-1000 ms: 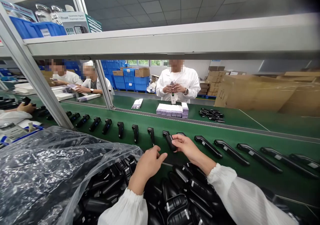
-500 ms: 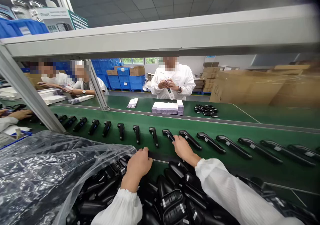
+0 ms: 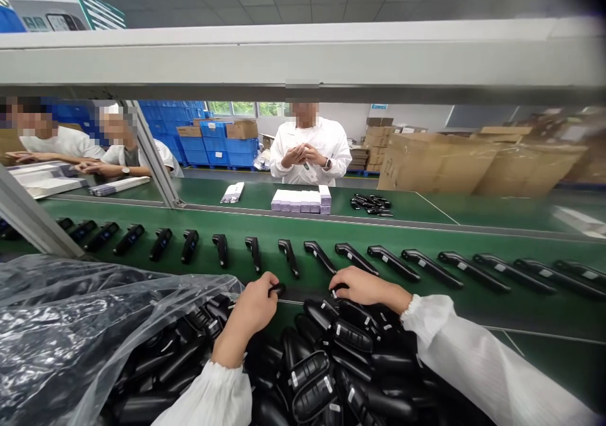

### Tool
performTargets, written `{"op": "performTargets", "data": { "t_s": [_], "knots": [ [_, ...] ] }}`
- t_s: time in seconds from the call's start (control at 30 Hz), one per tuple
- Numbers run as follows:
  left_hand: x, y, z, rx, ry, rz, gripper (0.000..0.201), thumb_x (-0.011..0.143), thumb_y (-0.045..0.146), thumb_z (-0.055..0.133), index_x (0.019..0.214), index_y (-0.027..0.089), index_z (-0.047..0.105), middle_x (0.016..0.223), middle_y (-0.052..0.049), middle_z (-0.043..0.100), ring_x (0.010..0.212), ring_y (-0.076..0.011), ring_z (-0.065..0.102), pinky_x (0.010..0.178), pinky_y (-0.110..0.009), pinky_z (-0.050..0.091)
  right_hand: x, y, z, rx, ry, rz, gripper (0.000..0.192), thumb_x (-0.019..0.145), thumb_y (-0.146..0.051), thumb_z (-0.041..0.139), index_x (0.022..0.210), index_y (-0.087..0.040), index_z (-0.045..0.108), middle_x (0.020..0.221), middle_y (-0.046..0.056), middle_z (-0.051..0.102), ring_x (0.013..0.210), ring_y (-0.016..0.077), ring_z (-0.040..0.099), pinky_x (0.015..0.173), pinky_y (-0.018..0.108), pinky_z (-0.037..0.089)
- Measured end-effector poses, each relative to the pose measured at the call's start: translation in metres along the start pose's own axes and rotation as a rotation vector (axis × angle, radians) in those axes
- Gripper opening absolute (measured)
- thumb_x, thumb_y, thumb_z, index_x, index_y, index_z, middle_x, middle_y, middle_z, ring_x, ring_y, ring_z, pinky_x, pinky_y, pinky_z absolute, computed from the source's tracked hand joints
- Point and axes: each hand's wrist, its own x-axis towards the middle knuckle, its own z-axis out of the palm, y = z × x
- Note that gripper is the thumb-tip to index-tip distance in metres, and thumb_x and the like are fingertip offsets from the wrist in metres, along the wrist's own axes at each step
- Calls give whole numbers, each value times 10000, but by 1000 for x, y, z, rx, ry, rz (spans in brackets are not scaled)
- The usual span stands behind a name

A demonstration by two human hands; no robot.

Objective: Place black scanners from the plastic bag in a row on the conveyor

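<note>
My left hand (image 3: 255, 306) is closed around a black handheld device (image 3: 279, 289), only its rounded end showing past the thumb and fingers. Curled down at the upper edge of the pile, my right hand (image 3: 364, 285) has its fingertips on a black piece with a white mark (image 3: 337, 292), mostly covered by the fingers. Just beyond both hands runs a row of black thermometer-like devices (image 3: 318, 257) on the green belt (image 3: 265, 214). Below and between my wrists lies a heap of similar black devices (image 3: 310, 369), several with small white labels.
Clear plastic sheeting (image 3: 95, 325) covers the left of the heap. A white shelf beam (image 3: 284, 60) crosses overhead, with a slanted post (image 3: 154, 151) at left. Opposite, a person in white (image 3: 310, 148) stands behind white boxes (image 3: 300, 200) and black parts (image 3: 372, 203).
My right hand has come back from a device in the row to the near edge of the belt. A black end now shows in my left hand. The view has turned slightly right.
</note>
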Motion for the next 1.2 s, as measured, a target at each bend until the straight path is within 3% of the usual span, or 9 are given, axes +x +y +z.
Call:
{"op": "performTargets", "data": {
  "t_s": [0.17,0.3,0.47,0.67,0.77,0.87,0.97,1.07,1.2],
  "knots": [
    [-1,-1,-3,-49,49,-6,239,904,131,453,1114,190,551,1148,-109,656,1097,-241,599,886,-303,433,19,-10,-2,210,140,121,186,855,-232,553,958,-205,705,889,40,732,775,185,671,709,277,498],
    [-2,1,-4,-76,65,-21,261,903,129,459,1139,181,556,1163,-120,648,1120,-250,595,905,-316,437,39,-28,-2,601,194,280,170,848,-236,544,988,-194,631,817,32,706,557,122,586,413,194,353],
    [-5,4,-8,-104,59,-39,295,909,139,437,1182,177,544,1201,-135,636,1165,-260,584,912,-326,451,57,-34,-1,959,203,389,255,864,-276,525,1045,-186,681,904,69,722,646,121,590,453,185,346],
    [-9,11,-11,-129,48,-5,363,857,91,452,1198,193,529,1315,-109,583,1275,-232,506,974,-302,425,66,-19,10,736,384,518,318,729,-40,505,963,-136,699,960,96,718,814,173,643,623,240,447],
    [-10,12,-10,-143,51,33,381,836,75,452,1187,201,527,1303,-96,585,1265,-228,508,995,-313,415,55,-21,11,547,432,428,254,787,-103,546,973,-160,708,956,78,716,872,190,635,755,278,451],
    [-11,12,-7,-150,54,52,374,827,75,454,1173,198,526,1281,-99,592,1232,-236,528,999,-331,416,35,-34,14,230,361,230,214,890,-282,529,926,-205,726,900,44,722,835,193,644,781,288,437],
    [-10,13,-3,-149,48,69,360,829,79,451,1164,189,522,1280,-106,588,1228,-248,524,1009,-350,409,22,-49,21,9,184,210,312,885,-456,561,839,-198,729,875,75,712,777,221,649,675,293,426],
    [-9,13,0,-152,29,91,355,828,79,443,1158,184,522,1268,-113,590,1221,-262,524,1008,-372,409,20,-54,25,-130,139,262,208,850,-359,619,834,-183,731,937,121,706,834,256,653,664,300,415],
    [-9,13,-2,-164,33,97,372,823,81,440,1166,191,529,1260,-109,590,1184,-264,544,993,-380,422,25,-39,12,12,244,333,160,833,-172,578,886,-209,725,889,78,723,830,224,656,715,288,424]
  ]
}}
